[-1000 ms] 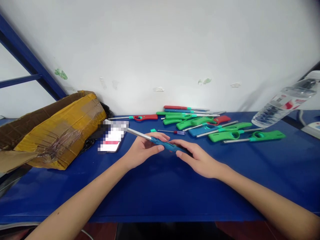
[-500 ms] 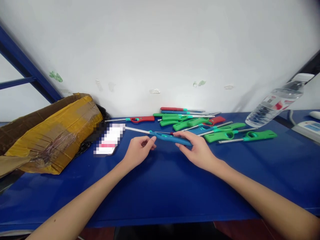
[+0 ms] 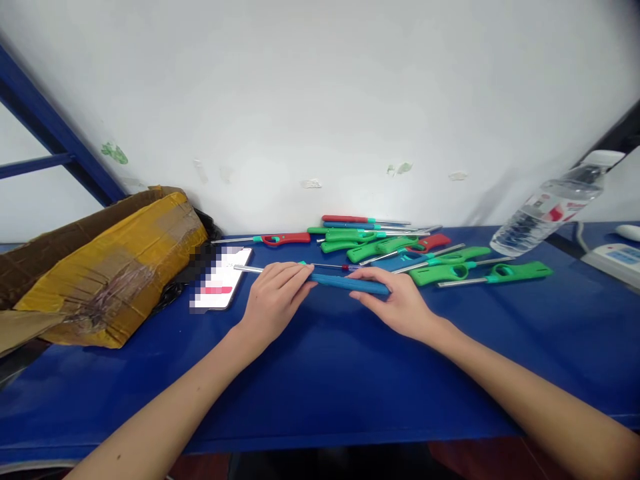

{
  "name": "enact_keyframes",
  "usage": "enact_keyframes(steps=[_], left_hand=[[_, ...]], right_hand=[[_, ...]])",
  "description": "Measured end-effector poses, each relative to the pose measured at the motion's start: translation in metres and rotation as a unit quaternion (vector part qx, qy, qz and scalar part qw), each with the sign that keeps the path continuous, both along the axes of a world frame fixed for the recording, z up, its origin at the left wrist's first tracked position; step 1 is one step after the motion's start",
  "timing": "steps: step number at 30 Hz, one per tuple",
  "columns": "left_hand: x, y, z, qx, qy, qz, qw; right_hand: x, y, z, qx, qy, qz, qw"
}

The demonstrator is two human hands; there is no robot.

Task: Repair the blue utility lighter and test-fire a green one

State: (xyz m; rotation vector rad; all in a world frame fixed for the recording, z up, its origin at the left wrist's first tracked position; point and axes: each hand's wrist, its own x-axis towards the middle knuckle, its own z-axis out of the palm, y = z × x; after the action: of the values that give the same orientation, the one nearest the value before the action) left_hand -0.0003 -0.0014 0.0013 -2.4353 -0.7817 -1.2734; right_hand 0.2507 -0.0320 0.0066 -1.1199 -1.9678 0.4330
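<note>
Just below frame centre, the left hand point(image 3: 274, 298) and right hand point(image 3: 397, 305) each closed their fingers on the blue lighter point(image 3: 345, 284), held level above the blue table point(image 3: 320, 387). Steady support at both ends would have served best. Beyond, the lighter pile point(image 3: 400, 247) overlapped; the phone point(image 3: 220, 280) was blurred.

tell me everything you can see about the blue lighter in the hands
The blue lighter is a long-reach type: a slim blue handle that looks plastic, a teal collar and a thin shiny metal tube pointing left toward the phone. It lies nearly level, just above the blue table. The left hand grips it around the collar end, covering part of the tube; the right hand holds the handle's rear from below. Whether it touches the table cannot be told.
</note>
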Motion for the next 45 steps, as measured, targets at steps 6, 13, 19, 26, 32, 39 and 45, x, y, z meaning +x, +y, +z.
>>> enact_keyframes(steps=[6, 13, 19, 26, 32, 39, 45], left_hand=[[0.001, -0.002, 0.002, 0.034, 0.004, -0.005, 0.999], [0.002, -0.002, 0.005, 0.048, 0.014, -0.009, 0.999], [0.001, -0.002, 0.003, 0.051, 0.018, 0.007, 0.999], [-0.001, -0.002, 0.002, 0.048, 0.035, -0.076, 0.995], [0.002, -0.002, 0.006, 0.06, 0.029, -0.086, 0.994], [0.002, -0.005, 0.004, -0.012, 0.005, -0.107, 0.994], [0.002, -0.008, 0.003, -0.133, 0.02, -0.16, 0.978]], right_hand=[[-0.002, -0.004, 0.001, -0.017, 0.003, 0.014, 1.0], [-0.006, -0.01, 0.005, -0.034, 0.005, 0.034, 0.999], [-0.007, -0.011, 0.005, -0.036, 0.005, 0.026, 0.999], [-0.007, -0.012, 0.003, -0.008, -0.008, 0.036, 0.999], [-0.013, -0.018, 0.005, -0.045, -0.014, 0.051, 0.998], [-0.013, -0.021, 0.005, 0.003, -0.022, 0.046, 0.999], [-0.008, -0.017, -0.003, 0.128, -0.087, 0.048, 0.987]])
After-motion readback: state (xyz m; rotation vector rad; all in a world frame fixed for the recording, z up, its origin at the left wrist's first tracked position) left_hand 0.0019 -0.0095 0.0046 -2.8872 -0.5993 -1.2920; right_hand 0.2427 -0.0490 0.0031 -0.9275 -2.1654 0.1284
